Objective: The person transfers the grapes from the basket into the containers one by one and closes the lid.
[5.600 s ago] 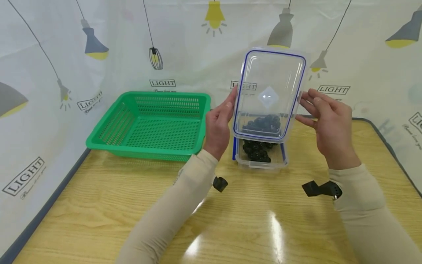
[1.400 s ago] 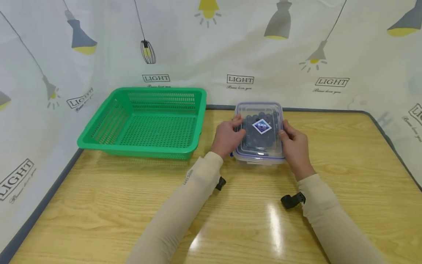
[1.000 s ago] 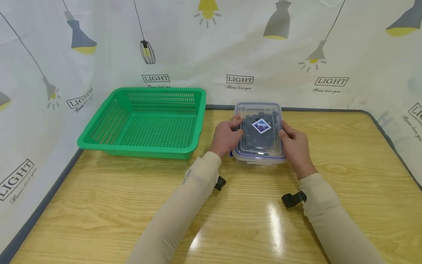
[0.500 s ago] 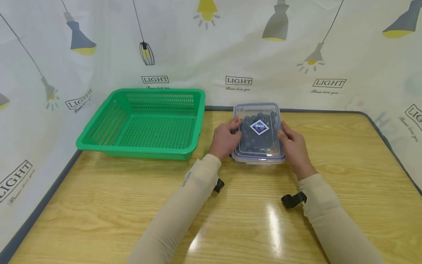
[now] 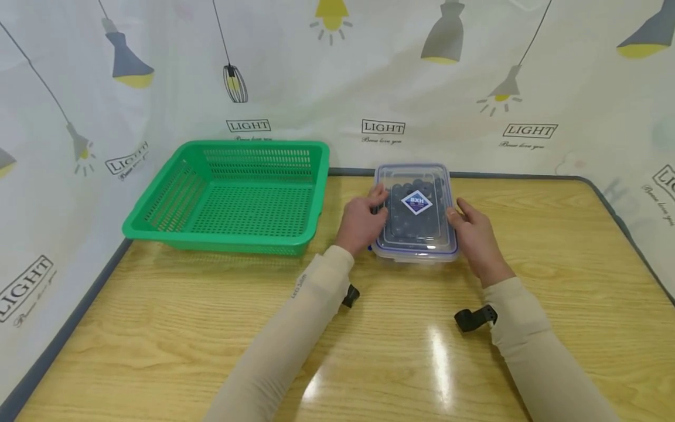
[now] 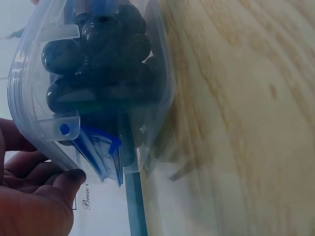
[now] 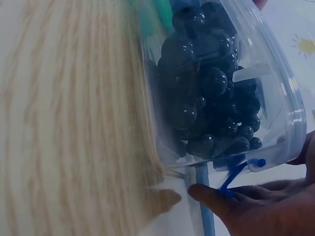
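A clear plastic food container point(image 5: 416, 249) with a blue seal stands on the table, its lid point(image 5: 394, 176) on top. Dark grapes point(image 7: 189, 110) show through its walls. My left hand point(image 5: 361, 221) holds the container's left edge, fingertips on the lid's rim. In the left wrist view a blue-edged side latch point(image 6: 98, 152) hangs outward near the thumb. My right hand point(image 5: 479, 240) is at the right edge, thumb on the rim. In the right wrist view one finger is against another blue-edged latch point(image 7: 234, 176), also angled out. The far fingers are partly hidden.
A green perforated plastic basket point(image 5: 253, 239) stands to the left of the container. Behind the wooden table point(image 5: 211, 328) hangs a white backdrop point(image 5: 327, 88) printed with lamps. Black straps point(image 5: 474, 318) are on both wrists.
Earlier both hands held the lid upright above the uncovered grapes; now it lies on the container. In the last half second the right hand has shifted slightly, its index finger lifting off the side.
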`<state>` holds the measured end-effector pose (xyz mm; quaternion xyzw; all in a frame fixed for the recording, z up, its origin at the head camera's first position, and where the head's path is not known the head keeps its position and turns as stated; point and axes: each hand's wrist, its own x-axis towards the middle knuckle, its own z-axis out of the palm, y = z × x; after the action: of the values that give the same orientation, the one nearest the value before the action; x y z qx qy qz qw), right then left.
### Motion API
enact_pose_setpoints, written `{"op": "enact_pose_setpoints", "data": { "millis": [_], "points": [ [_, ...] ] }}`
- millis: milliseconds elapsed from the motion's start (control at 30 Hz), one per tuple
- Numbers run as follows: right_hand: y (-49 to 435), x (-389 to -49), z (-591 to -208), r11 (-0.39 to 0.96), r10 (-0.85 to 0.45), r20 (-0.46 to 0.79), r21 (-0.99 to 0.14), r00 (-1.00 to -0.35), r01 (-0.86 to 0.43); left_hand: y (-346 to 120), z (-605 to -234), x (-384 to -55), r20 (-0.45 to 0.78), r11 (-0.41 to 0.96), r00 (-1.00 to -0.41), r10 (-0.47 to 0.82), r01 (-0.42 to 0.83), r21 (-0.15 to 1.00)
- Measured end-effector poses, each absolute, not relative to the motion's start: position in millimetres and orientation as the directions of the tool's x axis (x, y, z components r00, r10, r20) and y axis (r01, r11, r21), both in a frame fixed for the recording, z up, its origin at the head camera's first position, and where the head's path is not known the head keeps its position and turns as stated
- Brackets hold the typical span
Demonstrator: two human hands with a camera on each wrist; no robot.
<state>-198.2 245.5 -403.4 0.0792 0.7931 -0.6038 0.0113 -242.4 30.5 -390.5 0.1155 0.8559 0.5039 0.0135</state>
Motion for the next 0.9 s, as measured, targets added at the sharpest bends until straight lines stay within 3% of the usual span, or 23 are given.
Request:
{"op": "enact_pose_setpoints", "data": {
  "millis": [300, 567, 900],
  "points": [
    [243.1, -196.7, -398.3, 0.153, 0.192, -0.227, -0.954, -0.955, 0.257, 29.7, -390.3, -241.6, 0.095, 0.473, -0.974, 0.208, 0.185, 0.861],
    [234.5, -194.5, -397.7, 0.159, 0.33, -0.081, -0.977, -0.94, 0.14, 29.6, -395.6, -239.3, 0.115, 0.459, -0.968, 0.224, 0.209, 0.864],
    [232.5, -192.0, -396.2, 0.177, 0.328, -0.013, -0.981, -0.944, 0.075, 31.8, -398.4, -236.6, 0.178, 0.415, -0.962, 0.207, 0.251, 0.875]
  ]
}}
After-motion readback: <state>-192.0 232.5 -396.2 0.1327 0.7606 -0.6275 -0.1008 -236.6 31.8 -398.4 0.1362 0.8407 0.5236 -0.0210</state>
